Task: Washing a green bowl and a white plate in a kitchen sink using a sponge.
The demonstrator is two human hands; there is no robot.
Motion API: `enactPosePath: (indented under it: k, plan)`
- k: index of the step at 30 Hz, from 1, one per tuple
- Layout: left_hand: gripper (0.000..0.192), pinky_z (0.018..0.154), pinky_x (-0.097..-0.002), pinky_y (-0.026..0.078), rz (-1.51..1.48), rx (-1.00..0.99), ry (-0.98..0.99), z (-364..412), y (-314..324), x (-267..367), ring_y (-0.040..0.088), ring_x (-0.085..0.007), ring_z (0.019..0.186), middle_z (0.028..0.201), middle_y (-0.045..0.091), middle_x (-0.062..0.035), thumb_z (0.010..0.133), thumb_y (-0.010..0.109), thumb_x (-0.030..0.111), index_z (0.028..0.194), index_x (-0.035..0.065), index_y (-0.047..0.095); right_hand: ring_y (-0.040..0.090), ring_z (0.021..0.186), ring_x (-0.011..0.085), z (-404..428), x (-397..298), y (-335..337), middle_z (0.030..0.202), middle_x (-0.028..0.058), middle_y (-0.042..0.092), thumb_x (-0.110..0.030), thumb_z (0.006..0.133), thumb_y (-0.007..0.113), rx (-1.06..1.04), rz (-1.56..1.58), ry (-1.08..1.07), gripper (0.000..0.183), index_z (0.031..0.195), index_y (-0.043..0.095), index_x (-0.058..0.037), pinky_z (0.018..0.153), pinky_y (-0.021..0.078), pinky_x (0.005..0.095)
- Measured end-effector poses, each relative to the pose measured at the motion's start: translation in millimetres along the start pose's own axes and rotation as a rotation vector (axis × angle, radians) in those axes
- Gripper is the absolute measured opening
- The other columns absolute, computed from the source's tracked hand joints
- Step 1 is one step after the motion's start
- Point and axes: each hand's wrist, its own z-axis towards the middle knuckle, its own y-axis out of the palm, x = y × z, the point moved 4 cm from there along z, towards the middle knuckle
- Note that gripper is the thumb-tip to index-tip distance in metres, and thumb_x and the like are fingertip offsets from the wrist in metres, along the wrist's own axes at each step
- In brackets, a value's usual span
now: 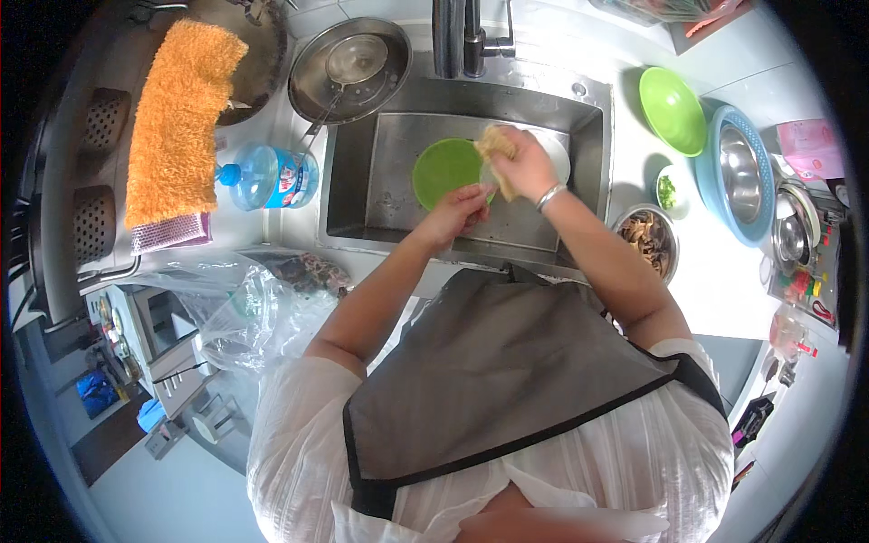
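My right hand, with a metal bangle at the wrist, grips a crumpled yellowish cloth or loofah over the sink basin. Close beside it, the fingers of my left hand pinch a small pale, translucent object; its kind is hard to make out. Below both hands a green bowl sits in the stainless-steel basin. To its right lies a white dish, partly covered by my right hand.
A faucet rises behind the basin. Left stand a pan with a strainer, a blue bottle and an orange towel. Right are a green bowl, chopped greens, a bowl of brown strips and a blue colander.
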Motion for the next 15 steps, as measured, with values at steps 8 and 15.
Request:
enactPosePath:
  k: [8,15]
  plan:
    - [0.026,0.055,-0.0281,0.041,0.505,0.518,0.211,4.5,-36.6,-5.3,0.050,-0.0102,0.067,0.077,0.063,-0.0045,0.088,0.053,0.018,0.111,0.0063,0.052,0.061,0.081,0.0127,-2.2,-2.2,-14.4,0.096,0.0062,0.063,-0.023,0.079,0.066,-0.215,0.589,0.336,0.048,0.118,0.050,0.0002,0.072,0.0491,0.0267]
    - [0.026,0.048,-0.0257,0.039,0.389,0.360,0.012,29.4,-34.1,-4.3,0.050,-0.0112,0.060,0.082,0.064,-0.0059,0.086,0.054,0.012,0.111,0.0070,0.049,0.059,0.095,0.0290,4.6,-46.8,-23.4,0.103,0.0122,0.063,-0.031,0.068,0.071,-0.322,-0.278,-0.137,0.043,0.102,0.063,-0.0055,0.086,0.0445,0.0384]
